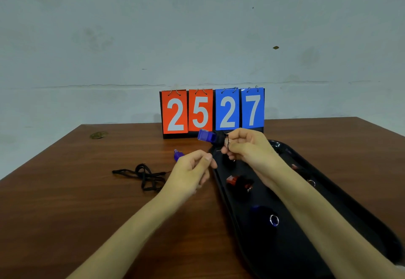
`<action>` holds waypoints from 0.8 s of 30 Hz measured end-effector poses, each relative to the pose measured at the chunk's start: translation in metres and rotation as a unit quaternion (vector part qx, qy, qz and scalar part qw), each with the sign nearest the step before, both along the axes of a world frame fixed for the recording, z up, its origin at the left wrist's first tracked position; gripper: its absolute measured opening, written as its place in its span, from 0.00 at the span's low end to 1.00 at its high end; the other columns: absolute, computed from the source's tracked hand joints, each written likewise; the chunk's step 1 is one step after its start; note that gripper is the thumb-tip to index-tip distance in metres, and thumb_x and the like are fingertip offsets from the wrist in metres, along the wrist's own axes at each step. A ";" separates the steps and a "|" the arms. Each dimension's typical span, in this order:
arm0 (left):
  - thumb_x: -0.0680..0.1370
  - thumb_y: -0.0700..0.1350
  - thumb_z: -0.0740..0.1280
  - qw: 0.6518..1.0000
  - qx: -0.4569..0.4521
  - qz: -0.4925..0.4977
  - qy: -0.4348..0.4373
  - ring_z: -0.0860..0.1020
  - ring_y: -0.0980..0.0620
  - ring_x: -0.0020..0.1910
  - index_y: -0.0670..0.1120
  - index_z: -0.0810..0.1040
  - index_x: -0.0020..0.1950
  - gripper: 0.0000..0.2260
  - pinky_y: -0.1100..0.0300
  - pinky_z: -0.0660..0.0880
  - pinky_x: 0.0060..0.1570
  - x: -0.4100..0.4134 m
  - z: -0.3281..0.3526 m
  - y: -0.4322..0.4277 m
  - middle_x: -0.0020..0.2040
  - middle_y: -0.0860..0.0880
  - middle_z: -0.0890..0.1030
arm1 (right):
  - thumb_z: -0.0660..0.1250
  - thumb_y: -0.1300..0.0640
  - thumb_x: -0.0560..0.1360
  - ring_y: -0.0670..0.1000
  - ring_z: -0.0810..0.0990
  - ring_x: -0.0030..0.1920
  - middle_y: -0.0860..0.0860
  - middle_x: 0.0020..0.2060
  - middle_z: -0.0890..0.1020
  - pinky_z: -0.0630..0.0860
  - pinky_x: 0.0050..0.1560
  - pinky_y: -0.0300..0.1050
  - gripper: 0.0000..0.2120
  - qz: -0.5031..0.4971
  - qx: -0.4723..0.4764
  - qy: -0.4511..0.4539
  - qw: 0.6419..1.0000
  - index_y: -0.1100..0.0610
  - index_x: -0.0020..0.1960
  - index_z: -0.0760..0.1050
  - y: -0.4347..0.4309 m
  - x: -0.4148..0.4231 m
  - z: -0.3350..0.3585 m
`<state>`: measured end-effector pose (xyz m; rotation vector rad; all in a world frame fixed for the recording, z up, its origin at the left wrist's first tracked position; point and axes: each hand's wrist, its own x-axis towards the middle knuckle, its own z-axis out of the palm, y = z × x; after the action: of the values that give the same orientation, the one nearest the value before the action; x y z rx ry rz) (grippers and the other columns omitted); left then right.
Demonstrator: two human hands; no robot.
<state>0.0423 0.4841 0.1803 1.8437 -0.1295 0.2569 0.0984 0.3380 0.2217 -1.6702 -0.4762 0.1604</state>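
My right hand point(245, 147) holds a blue whistle point(207, 135) up above the table, fingers curled round its dark end, where a thin black cord point(227, 145) loops. My left hand point(192, 167) is just below and left of it, thumb and forefinger pinched together near a fine thread or wire end; what it pinches is too small to tell. Behind my left hand, a second blue whistle point(177, 154) lies on the table. A black lanyard point(144, 174) lies tangled on the table to the left.
A long black tray point(306, 246) runs along the right, holding a red whistle point(235, 181), a dark blue whistle with a metal ring point(266, 215) and other small pieces. A flip scoreboard point(212, 111) reading 25 27 stands at the back of the brown wooden table point(76, 202).
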 end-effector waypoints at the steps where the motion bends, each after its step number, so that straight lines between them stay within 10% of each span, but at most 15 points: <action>1: 0.82 0.45 0.56 1.000 0.022 -0.003 -0.008 0.63 0.60 0.18 0.40 0.75 0.45 0.13 0.69 0.61 0.20 -0.001 -0.001 -0.002 0.24 0.50 0.68 | 0.62 0.68 0.76 0.46 0.78 0.38 0.50 0.34 0.81 0.76 0.44 0.39 0.09 -0.019 -0.018 -0.013 1.000 0.56 0.43 0.74 0.001 0.000 -0.001; 12: 0.79 0.48 0.60 0.996 0.093 0.013 -0.011 0.65 0.61 0.19 0.44 0.74 0.34 0.16 0.72 0.63 0.23 -0.002 0.004 0.003 0.21 0.54 0.69 | 0.62 0.57 0.77 0.47 0.75 0.44 0.49 0.43 0.77 0.69 0.40 0.35 0.02 -0.088 -0.331 -0.311 0.887 0.54 0.50 0.71 0.005 -0.005 -0.013; 24: 0.70 0.55 0.67 0.998 -0.032 0.002 0.049 0.67 0.56 0.22 0.47 0.74 0.31 0.14 0.66 0.64 0.24 -0.004 0.023 0.029 0.25 0.49 0.71 | 0.63 0.66 0.76 0.45 0.80 0.40 0.52 0.38 0.82 0.78 0.46 0.39 0.05 0.210 -0.194 -0.143 0.948 0.60 0.48 0.75 -0.001 -0.009 -0.003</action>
<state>0.0380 0.5135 0.2028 1.7895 -0.0486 0.1718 0.0899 0.3374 0.2187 -1.9674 -1.0778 0.3431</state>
